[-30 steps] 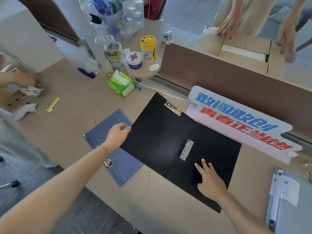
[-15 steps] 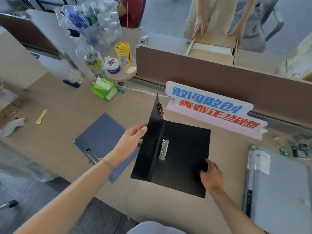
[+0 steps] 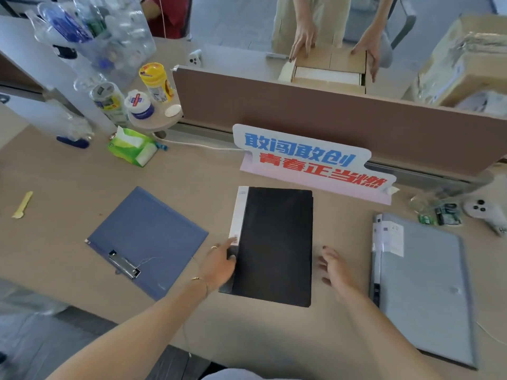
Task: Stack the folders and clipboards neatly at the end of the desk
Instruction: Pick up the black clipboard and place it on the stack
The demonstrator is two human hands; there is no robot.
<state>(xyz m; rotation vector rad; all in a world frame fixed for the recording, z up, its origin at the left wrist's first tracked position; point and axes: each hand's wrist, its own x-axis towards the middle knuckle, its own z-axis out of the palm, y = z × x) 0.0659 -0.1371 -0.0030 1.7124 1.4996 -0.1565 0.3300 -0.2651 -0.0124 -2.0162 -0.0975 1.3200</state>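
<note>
Gripping loosely, it appeared, the left hand (image 3: 219, 266) rested its fingers against the spine edge of the closed flat black folder (image 3: 274, 246) at desk centre. Right hand (image 3: 333, 267) hovered open at its 3 o'clock, apart. Blue clipboard (image 3: 148, 237) lay at 9 o'clock, grey plastic folder (image 3: 422, 292) beyond at 3 o'clock.

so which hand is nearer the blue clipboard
Left. The left hand rests on the black folder's spine edge, just right of the blue clipboard; the right hand is beyond the folder's far side.
</note>
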